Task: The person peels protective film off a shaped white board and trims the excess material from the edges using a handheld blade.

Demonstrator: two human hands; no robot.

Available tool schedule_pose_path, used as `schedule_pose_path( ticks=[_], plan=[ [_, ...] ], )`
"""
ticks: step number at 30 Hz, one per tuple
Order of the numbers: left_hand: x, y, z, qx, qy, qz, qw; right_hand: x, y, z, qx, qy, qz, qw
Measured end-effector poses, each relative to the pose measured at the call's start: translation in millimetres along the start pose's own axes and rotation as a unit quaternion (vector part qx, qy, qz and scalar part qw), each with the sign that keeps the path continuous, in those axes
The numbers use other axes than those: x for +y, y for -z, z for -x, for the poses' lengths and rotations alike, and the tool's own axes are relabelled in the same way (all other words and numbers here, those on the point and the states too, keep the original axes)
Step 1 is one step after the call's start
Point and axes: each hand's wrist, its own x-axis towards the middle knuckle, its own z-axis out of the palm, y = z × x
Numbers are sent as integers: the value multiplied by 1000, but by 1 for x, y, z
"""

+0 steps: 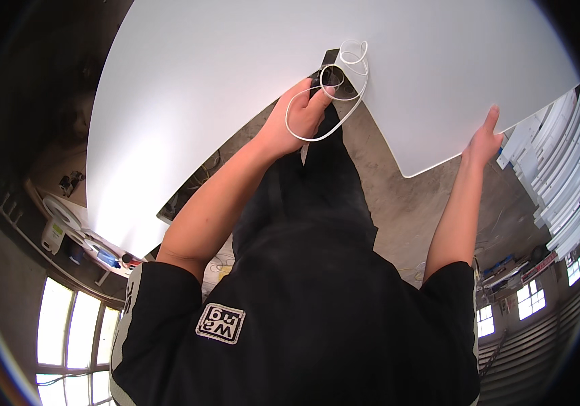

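Left hand (296,123) in the notch of the large, smooth white flat panel (452,81), its fingers curled around a small black hand-held object (332,76) whose kind I can't make out. A thin, round white cord (309,139) loops over that hand and coils on up past the notch's corner, and a slim, pale pointed sliver (305,154) pokes out below the palm. Across to the right hand (484,145): it's pinching the panel's near edge, right of the near corner, thumb flat on top, fingers mostly hidden at the rim.

Here's the danger, as I judge it: those loose loops could snag on the notch's corner if the left hand pulls away, or tighten round the fingers. If the sliver is sharp, a slip could scratch that glossy white face. And one pinch on a broad sheet could let it tip, should little else be supporting it.

Containers? Over beyond the panel's left edge, a white, boxy plastic-looking container (53,237) with a green patch; contents, if any, out of sight.
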Motion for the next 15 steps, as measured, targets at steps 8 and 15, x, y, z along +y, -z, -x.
schedule_pose_path(
  ticks=[8, 15],
  plan=[
    [-7, 8, -13, -60, -46, -75, 994, -16, -5, 9, 9, -2, 24, 1000],
    [2, 13, -13, -125, 28, -97, 987, 11, 5, -9, 21, -2, 6, 1000]
  ],
)
